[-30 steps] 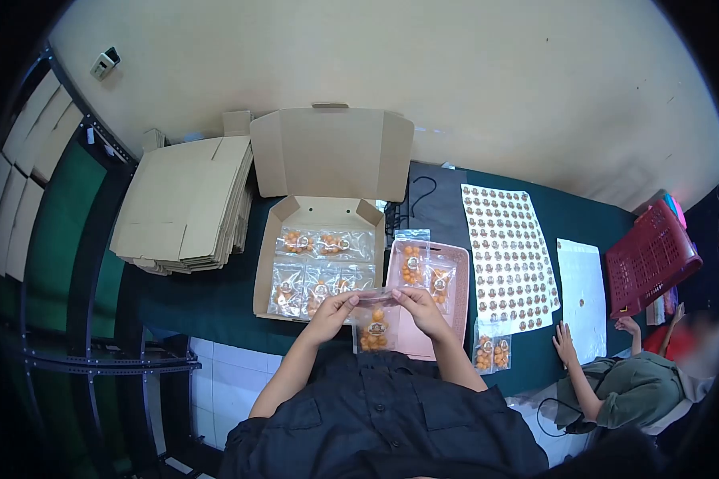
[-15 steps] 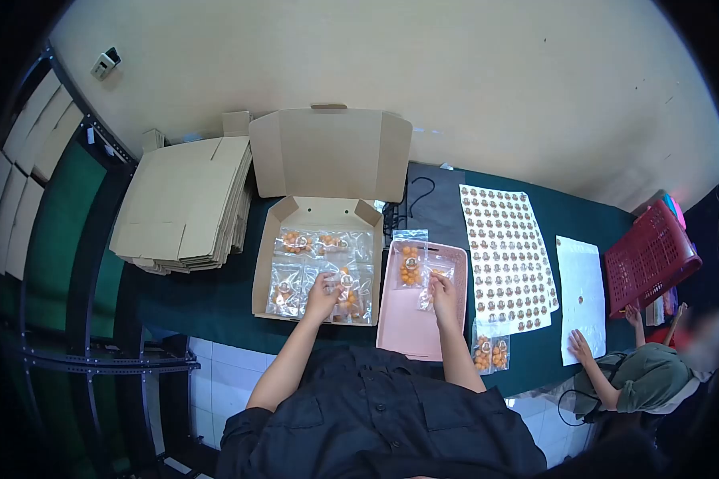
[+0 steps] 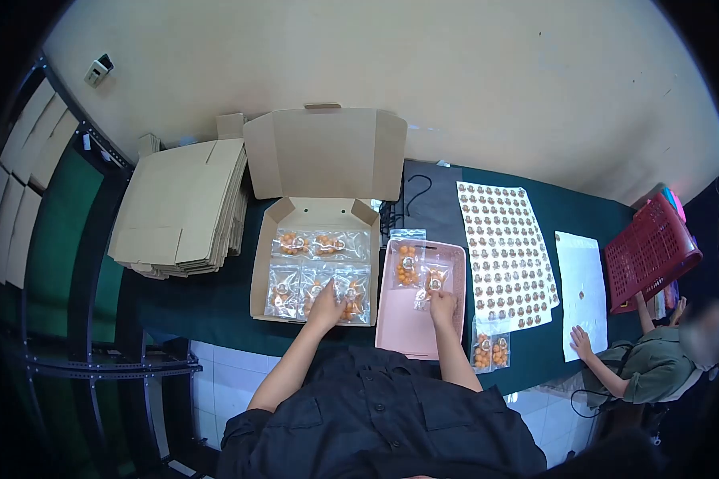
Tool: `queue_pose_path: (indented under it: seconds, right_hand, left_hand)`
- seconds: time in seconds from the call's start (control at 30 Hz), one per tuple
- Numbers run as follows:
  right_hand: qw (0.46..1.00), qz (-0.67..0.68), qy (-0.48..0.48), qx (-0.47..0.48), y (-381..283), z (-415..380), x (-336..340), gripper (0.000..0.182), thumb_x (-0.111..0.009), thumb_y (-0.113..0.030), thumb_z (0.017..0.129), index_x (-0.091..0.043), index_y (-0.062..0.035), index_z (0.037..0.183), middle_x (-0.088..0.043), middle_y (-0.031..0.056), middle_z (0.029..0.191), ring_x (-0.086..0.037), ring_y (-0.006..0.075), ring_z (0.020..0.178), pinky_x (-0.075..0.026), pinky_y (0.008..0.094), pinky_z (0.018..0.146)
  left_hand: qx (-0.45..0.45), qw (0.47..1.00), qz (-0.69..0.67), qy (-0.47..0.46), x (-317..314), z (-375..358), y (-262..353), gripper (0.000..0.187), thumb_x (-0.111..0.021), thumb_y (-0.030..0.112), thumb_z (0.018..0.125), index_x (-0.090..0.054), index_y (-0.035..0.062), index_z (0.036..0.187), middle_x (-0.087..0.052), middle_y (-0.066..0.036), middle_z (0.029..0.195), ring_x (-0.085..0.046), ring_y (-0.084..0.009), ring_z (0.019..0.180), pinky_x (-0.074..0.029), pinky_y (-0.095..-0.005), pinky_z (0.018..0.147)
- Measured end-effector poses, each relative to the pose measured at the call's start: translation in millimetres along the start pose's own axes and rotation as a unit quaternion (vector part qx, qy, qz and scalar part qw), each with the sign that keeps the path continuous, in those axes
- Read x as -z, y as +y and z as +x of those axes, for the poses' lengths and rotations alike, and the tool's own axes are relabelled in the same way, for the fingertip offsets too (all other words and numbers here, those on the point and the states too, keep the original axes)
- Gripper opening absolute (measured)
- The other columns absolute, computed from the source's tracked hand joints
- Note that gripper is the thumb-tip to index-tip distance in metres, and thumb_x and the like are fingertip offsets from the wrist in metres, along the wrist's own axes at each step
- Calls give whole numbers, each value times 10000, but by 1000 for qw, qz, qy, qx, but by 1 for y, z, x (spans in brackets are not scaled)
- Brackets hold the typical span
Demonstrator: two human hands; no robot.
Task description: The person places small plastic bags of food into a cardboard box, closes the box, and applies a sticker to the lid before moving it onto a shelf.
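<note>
My left hand (image 3: 325,308) rests on the clear bags of orange balls inside the open cardboard box (image 3: 260,275), its fingers stretched out and apart. Under and beside it lies a front row of bags, including the bag at the right (image 3: 355,297); two more bags (image 3: 327,243) lie behind them. Over the pink tray (image 3: 399,327), my right hand (image 3: 444,308) pinches the lower part of a small bag of orange balls (image 3: 434,279) with a round sticker. Another such bag (image 3: 407,267) lies against it, overlapping the tray's back rim.
Flattened cardboard boxes (image 3: 176,203) are stacked at the left. Sticker sheets (image 3: 507,255) lie right of the tray, with two bags (image 3: 490,351) at their front edge. Farther right are a white sheet (image 3: 579,279), a co-worker's hand (image 3: 581,343) and a tilted red basket (image 3: 647,251).
My left hand has slid slightly down and its fingers have straightened over the bags. My right hand has moved lower on its bag, so the sticker now shows.
</note>
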State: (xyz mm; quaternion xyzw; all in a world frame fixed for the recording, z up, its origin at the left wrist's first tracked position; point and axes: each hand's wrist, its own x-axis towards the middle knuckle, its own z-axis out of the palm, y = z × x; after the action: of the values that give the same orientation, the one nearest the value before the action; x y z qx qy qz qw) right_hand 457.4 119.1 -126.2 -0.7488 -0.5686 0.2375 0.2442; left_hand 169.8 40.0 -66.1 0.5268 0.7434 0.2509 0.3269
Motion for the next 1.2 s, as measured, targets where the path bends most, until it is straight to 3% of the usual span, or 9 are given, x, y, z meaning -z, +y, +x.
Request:
queue_pose_path:
  seconds: [0.2,0.27,0.4,0.5,0.6,0.7,0.83,1.0,1.2]
  right_hand:
    - [952,267,-103,-109,-18,-6,22,172,-606,-110,759,-643,20,865,-538,187,1039,-513,169,928,-422,262,716]
    - [974,199,106,-1,-22,-13,23,182,-639,-85,754,-606,-6,915,-452,124,1051,-476,176,902,-427,282,723]
    - [926,352,106,91,-59,-24,48,355,-643,-44,746,-495,-19,1068,-422,104,1021,-508,162,817,-458,277,656]
    - [850,520,-45,78,-100,-45,65,611,-609,43,743,-267,-61,1238,-421,93,1012,-509,128,801,-450,224,724]
    - [792,579,-171,87,-128,-68,67,664,-622,34,741,-248,-75,1279,-400,116,1035,-516,150,825,-483,268,725]
    - [810,509,-274,98,-133,-80,60,708,-632,13,742,-217,-87,1307,-381,130,1087,-522,174,854,-469,276,780]
    - [849,477,-201,106,-140,-78,55,629,-627,-32,767,-274,-62,1287,-441,112,1099,-525,137,873,-443,265,819]
    - [787,498,-361,37,-134,-71,57,381,-580,-99,831,-438,16,1165,-557,93,1052,-541,121,945,-445,257,802]
    - [762,528,-371,-45,-138,-69,62,338,-537,-107,859,-438,22,1155,-585,89,999,-564,129,913,-453,260,789]
  left_hand:
    - [-3,1000,-28,-9,19,-8,18,552,-558,246,799,-369,5,1257,-509,-238,1136,-533,-329,1007,-386,-384,898]
    - [-16,997,-80,-7,23,-11,27,493,-540,226,815,-395,29,1244,-527,-211,1124,-561,-290,977,-420,-359,852]
    - [-63,988,-137,-17,22,-13,48,445,-514,233,849,-406,21,1226,-551,-174,1093,-581,-246,941,-449,-323,796]
    - [-79,971,-214,-73,17,-12,64,449,-509,254,870,-389,32,1240,-546,-145,1093,-570,-202,932,-456,-294,770]
    - [-73,923,-355,-128,10,-12,76,467,-521,257,875,-369,15,1245,-529,-124,1098,-544,-154,934,-452,-280,777]
    - [-50,889,-444,-103,9,-15,86,501,-555,209,862,-337,-44,1237,-506,-111,1115,-520,-144,976,-444,-260,794]
    - [-86,869,-471,-124,9,-21,85,492,-543,203,869,-331,-49,1234,-501,-112,1124,-522,-149,991,-454,-266,794]
    - [-88,854,-481,-180,4,-28,78,417,-484,168,896,-338,-38,1227,-496,-116,1135,-545,-158,974,-472,-269,778]
    - [-50,859,-476,-181,20,-34,87,401,-474,161,899,-328,-28,1222,-481,-121,1152,-553,-167,963,-481,-262,755]
